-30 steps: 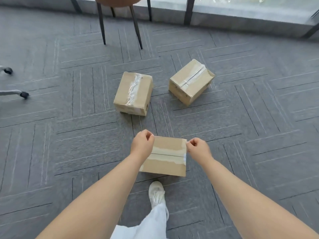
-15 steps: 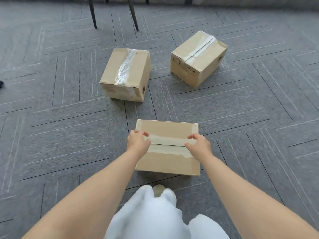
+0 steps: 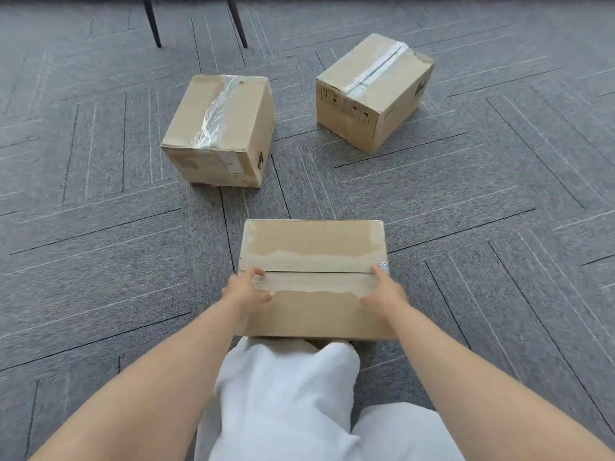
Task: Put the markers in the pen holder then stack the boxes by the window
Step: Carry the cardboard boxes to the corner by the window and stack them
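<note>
Three taped cardboard boxes are on the grey carpet. The nearest box [image 3: 314, 247] lies flat right in front of my knees. My left hand [image 3: 246, 289] grips its left edge and my right hand [image 3: 382, 291] grips its right edge, thumbs on top across the tape seam. A second box [image 3: 221, 131] with crinkled clear tape sits further off to the left. The third box [image 3: 372, 91], turned at an angle, sits further off to the right. No markers or pen holder are in view.
Two dark chair legs [image 3: 196, 21] stand on the carpet at the top, beyond the left box. My white trouser legs [image 3: 283, 400] fill the lower middle. Grey carpet tiles [image 3: 499, 227] lie open on both sides.
The view has dropped lower and closer to the boxes. My hands have shifted from the near box's top corners to a grip on its two sides. The window strip has left the frame.
</note>
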The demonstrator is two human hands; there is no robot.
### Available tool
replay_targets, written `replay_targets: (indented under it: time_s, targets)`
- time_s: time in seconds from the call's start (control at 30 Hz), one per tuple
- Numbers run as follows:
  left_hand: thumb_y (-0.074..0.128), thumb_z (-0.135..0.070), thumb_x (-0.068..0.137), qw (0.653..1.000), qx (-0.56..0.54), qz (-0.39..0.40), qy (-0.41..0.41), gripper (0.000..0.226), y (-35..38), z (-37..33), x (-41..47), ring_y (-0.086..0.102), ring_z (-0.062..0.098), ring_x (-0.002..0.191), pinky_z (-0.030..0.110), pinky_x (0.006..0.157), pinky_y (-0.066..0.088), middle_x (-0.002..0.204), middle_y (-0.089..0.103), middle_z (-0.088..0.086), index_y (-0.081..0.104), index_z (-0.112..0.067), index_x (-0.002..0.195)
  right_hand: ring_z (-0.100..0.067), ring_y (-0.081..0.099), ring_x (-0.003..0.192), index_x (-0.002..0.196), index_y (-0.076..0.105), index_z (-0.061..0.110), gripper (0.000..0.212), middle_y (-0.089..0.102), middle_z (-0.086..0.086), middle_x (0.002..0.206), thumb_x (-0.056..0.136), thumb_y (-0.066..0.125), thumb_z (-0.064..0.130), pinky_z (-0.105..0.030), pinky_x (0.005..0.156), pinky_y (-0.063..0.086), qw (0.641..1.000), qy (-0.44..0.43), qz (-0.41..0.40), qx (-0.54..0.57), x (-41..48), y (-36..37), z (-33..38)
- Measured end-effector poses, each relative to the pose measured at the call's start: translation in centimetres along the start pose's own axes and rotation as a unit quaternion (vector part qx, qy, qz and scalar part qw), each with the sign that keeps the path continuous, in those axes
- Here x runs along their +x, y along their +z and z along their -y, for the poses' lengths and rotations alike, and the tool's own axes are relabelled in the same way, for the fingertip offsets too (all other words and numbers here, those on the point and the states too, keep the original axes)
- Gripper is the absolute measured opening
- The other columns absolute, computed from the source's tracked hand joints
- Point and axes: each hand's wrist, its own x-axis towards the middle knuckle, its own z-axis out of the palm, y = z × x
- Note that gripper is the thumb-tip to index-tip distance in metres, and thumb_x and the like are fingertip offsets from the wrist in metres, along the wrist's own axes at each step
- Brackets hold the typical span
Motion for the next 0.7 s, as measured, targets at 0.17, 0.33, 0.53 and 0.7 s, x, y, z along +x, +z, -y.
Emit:
replay_targets:
  time_s: [0.17,0.33,0.53,0.7]
  targets:
    - [0.078,-0.031,0.072,0.998,-0.057,-0.002,-0.001,0.05,-0.5,-1.3,-1.5,0.037,0.034,0.128,0.039,0.109,0.033,0.138,0.033,0.009,0.053,-0.028,0.115,-0.037,0.039,0.126,0.142,0.021,0.042,0.075,0.032,-0.012,0.14,0.084,0.059,0.013,-0.04,0.104,0.036,0.999,0.03,-0.03,0.001,-0.6,-1.1,0.3]
    - [0.079,-0.029,0.071,0.997,-0.079,-0.006,0.002,0.056,-4.5,-5.3,-6.7,0.043,0.032,0.125,0.037,0.106,0.034,0.141,0.025,0.006,0.049,-0.026,0.118,-0.036,0.037,0.127,0.145,0.015,0.042,0.079,0.028,-0.007,0.145,0.085,0.056,0.01,-0.041,0.1,0.038,0.997,0.033,-0.059,0.024,-5.5,-6.3,2.7]
    - [0.08,-0.031,0.071,0.997,-0.058,-0.012,0.053,0.078,-14.2,-15.0,-13.8,0.02,0.035,0.141,0.047,0.113,0.029,0.154,0.001,0.007,0.036,-0.043,0.134,-0.036,0.037,0.127,0.145,0.016,0.043,0.083,0.025,-0.006,0.15,0.084,0.059,0.01,-0.042,0.101,0.04,0.991,-0.006,-0.11,0.07,-13.8,-17.7,9.1]
    - [0.077,-0.032,0.073,0.997,-0.03,-0.001,0.076,0.085,-23.5,-24.9,-20.6,0.01,0.034,0.144,0.048,0.114,0.023,0.157,-0.008,0.006,0.026,-0.05,0.139,-0.032,0.031,0.137,0.145,0.015,0.045,0.085,0.016,-0.005,0.156,0.084,0.061,0.008,-0.048,0.107,0.038,0.987,-0.003,-0.126,0.099,-21.3,-28.9,14.6]
